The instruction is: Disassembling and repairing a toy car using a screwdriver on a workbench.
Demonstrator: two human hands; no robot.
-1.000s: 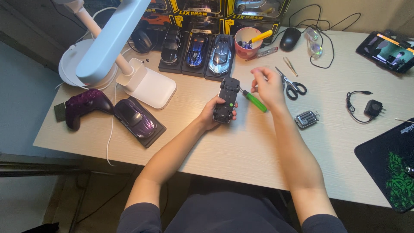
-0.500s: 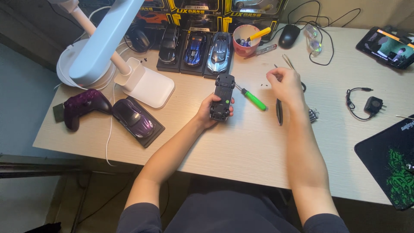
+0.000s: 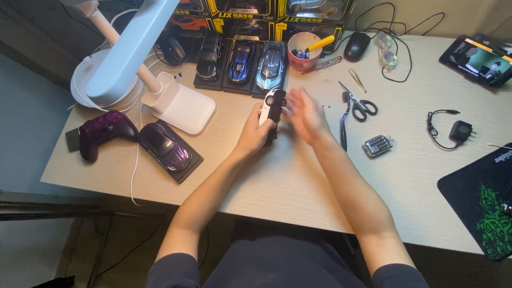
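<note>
My left hand (image 3: 255,134) grips a small black and white model car (image 3: 272,108) and holds it on end just above the pale wooden desk (image 3: 277,181). My right hand (image 3: 305,115) is right beside the car on its right, blurred by motion, with its fingers spread and nothing visible in it. It comes close to the car's side; I cannot tell whether it touches. A slim black tool (image 3: 343,136) lies on the desk just right of my right wrist.
A white desk lamp (image 3: 160,101) stands at left, with a purple game controller (image 3: 104,130) and a purple model car on a black base (image 3: 165,146) in front. Three model cars (image 3: 240,61), a pink cup (image 3: 303,50), scissors (image 3: 358,105), a small silver case (image 3: 377,145) and a mouse pad (image 3: 480,208) lie around.
My right hand has come back left from the scissors to the car. My left hand has turned the car so a white side shows. The green screwdriver is no longer visible.
</note>
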